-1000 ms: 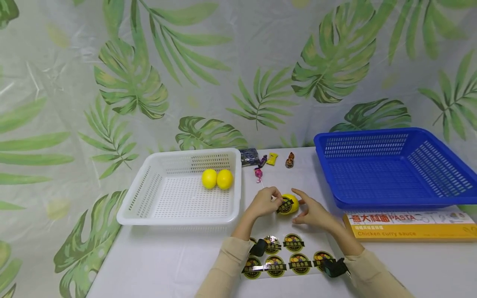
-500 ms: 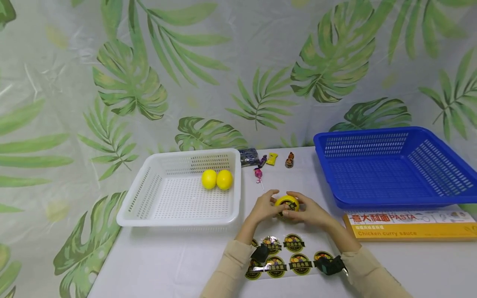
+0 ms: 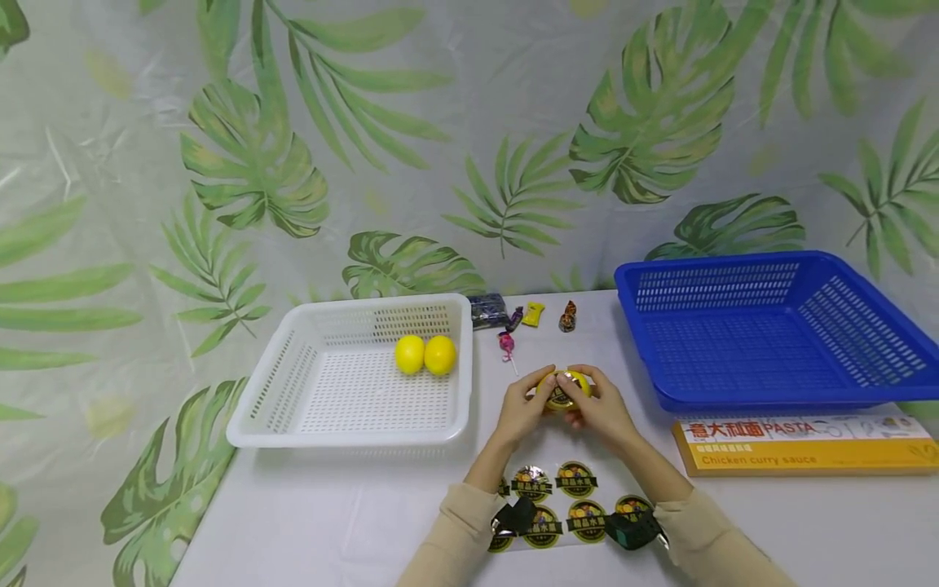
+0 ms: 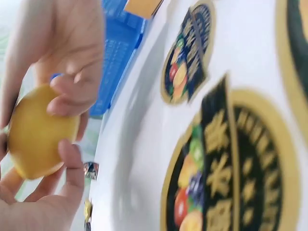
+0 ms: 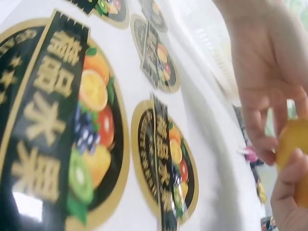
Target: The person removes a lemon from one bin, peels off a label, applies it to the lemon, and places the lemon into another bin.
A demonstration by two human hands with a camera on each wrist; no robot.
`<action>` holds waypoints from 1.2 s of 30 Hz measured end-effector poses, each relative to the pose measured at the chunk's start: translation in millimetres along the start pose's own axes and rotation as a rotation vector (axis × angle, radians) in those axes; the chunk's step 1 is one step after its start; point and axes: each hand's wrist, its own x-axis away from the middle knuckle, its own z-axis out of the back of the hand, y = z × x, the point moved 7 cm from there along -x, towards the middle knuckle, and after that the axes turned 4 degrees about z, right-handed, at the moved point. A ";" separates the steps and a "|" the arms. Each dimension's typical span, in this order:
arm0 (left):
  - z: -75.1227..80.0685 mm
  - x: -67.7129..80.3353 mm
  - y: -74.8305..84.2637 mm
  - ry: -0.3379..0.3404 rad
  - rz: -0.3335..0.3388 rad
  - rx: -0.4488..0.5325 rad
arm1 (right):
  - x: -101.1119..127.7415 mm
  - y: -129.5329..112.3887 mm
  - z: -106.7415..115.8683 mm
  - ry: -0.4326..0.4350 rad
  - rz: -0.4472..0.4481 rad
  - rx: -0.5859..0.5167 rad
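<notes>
White table (image 3: 330,522), backdrop sheet (image 3: 455,139) printed with green palm leaves, soft even light

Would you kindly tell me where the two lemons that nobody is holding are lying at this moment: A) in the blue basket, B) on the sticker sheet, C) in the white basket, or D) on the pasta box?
C: the two lemons lie side by side inside the white basket, while the blue basket holds nothing visible.

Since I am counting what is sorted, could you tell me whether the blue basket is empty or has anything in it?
Empty: the blue basket shows only its bare mesh floor, while both lemons lie in the white basket.
</notes>
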 end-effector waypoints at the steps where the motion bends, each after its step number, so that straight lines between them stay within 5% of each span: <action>1: -0.6 2.2 4.7 0.020 -0.007 0.019 | -0.7 -1.7 -0.4 0.025 0.011 0.012; 7: -0.5 2.8 8.5 0.190 -0.025 0.143 | -4.1 -14.9 -2.7 0.124 0.077 0.115; 11: 0.5 2.5 12.7 0.235 -0.049 0.194 | -6.2 -23.5 -2.5 0.161 0.082 0.188; 19: 0.8 5.3 30.5 0.258 -0.134 0.142 | -9.9 -30.7 3.6 0.241 0.145 0.166; 25: -0.4 1.2 29.6 0.360 -0.211 0.106 | -9.3 -39.3 8.9 0.304 0.242 0.121; 29: 0.9 -5.0 15.0 0.480 -0.244 0.074 | -10.4 -41.6 8.2 0.263 0.220 0.071; 36: 7.6 -0.4 23.2 0.658 -0.382 -0.093 | -12.2 -39.4 -1.9 0.078 0.048 -0.099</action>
